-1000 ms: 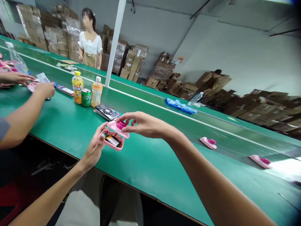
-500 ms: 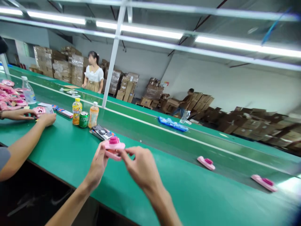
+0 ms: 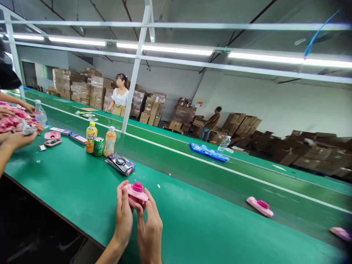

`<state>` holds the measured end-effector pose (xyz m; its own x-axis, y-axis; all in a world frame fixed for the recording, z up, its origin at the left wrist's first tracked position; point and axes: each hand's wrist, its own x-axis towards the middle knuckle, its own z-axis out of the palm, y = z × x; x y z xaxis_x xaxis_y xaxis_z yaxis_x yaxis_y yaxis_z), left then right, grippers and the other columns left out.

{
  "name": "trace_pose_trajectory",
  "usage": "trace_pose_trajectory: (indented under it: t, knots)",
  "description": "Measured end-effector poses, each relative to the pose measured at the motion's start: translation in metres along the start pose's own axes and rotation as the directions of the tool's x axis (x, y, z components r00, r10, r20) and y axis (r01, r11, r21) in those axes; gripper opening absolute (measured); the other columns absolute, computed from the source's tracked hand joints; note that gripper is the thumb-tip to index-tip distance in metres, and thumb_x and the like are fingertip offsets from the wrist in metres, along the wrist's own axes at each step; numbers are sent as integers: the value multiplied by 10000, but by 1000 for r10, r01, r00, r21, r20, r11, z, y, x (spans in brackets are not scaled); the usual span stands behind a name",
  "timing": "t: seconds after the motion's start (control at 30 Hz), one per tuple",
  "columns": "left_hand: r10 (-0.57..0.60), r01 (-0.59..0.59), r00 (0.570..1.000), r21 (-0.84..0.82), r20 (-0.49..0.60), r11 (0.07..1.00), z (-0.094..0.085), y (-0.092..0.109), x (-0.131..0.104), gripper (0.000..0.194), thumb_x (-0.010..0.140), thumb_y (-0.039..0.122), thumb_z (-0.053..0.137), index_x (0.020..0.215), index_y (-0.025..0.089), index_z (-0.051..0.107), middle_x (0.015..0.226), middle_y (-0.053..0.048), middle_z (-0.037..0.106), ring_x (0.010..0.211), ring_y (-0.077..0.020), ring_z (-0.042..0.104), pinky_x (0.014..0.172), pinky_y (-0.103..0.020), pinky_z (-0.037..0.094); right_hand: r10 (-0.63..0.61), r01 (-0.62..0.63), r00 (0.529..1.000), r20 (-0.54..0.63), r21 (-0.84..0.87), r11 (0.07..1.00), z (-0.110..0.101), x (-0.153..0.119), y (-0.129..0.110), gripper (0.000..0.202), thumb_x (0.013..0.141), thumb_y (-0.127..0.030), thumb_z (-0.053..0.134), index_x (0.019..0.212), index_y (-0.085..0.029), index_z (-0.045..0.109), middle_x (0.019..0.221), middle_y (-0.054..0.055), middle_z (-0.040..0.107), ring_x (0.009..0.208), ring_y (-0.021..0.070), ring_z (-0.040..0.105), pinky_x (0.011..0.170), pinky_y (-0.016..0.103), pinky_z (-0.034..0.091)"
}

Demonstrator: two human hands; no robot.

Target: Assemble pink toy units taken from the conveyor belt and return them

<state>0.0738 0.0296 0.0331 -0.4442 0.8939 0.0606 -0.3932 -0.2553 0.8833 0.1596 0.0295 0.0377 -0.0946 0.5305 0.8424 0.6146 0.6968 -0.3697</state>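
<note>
Taking the pink case (image 3: 137, 193) as the middle of the dial, we have it raised above the green tabletop (image 3: 198, 229). Our left hand (image 3: 124, 216) wraps its seven to nine o'clock side, and our right hand (image 3: 150, 225) has its fingers drawn narrow around the three to six o'clock side, so both hold it. The upper part, with its magenta knob (image 3: 138, 187) on top, sits over the lower part, yet a gap shows between them. We judge the halves matched up but not pressed shut; whether anything inside is fastened, we cannot tell.

At three o'clock a pink piece (image 3: 260, 206) with a similar knob lies on the belt, and a second pink piece (image 3: 340, 233) lies farther out, just past three.

Nearest us — at eleven — is a black ringed item (image 3: 120, 161) on flat boxes, with a small white bit (image 3: 158, 186) near one. The yellow-capped bottle (image 3: 91, 137), green can (image 3: 99, 146) and orange bottle (image 3: 110, 141) crowd ten to eleven. An open pink shell (image 3: 52, 138) lies at ten, near a co-worker's hand (image 3: 20, 140); a blue tray (image 3: 209, 152) rests at two.
</note>
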Motion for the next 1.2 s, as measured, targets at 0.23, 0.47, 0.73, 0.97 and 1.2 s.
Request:
trace_pose_trajectory:
  t: [0.23,0.47,0.73,0.97,1.2]
  knots:
    - [-126,141,989,-286,73,948,1,15,-8,589,780,619,789,1146,229,543,978,-20,686,854,-175,690,750,-259,553,278,-309,949,149,261,914,-5,-16,5,375,1015,-469,511,1105,-172,721,1323,196,673,1223,293,665,904,369,612]
    - [-156,222,965,-339,212,914,-11,14,-4,380,852,478,790,1068,235,593,1018,2,673,942,-143,662,847,-232,542,567,-628,772,287,479,614,-16,-7,-1,403,988,-518,545,1183,-183,652,1173,127,750,1058,216,730,901,332,603]
    - [-246,262,952,-68,180,963,-21,-5,-30,516,865,633,698,1188,252,571,1277,-83,639,1254,-272,599,1008,-318,520,557,-786,618,555,451,423,-48,-18,-8,360,861,-521,712,1005,-192,687,1067,100,759,1017,254,733,877,346,613]
    - [262,-393,917,571,301,720,-72,-30,-24,634,940,666,535,1427,274,434,1567,-134,432,1448,-350,438,1162,-521,433,556,-573,782,284,-25,819,-49,50,123,411,844,-578,662,941,-179,678,963,82,748,889,219,707,855,354,576]
    - [437,-597,748,794,499,115,-102,-47,5,423,1016,509,456,1349,259,529,1299,-97,669,1231,-318,647,932,-475,613,683,-628,730,-39,-435,645,-44,128,276,368,956,-490,620,1105,-155,644,1087,75,684,989,211,664,913,436,539]
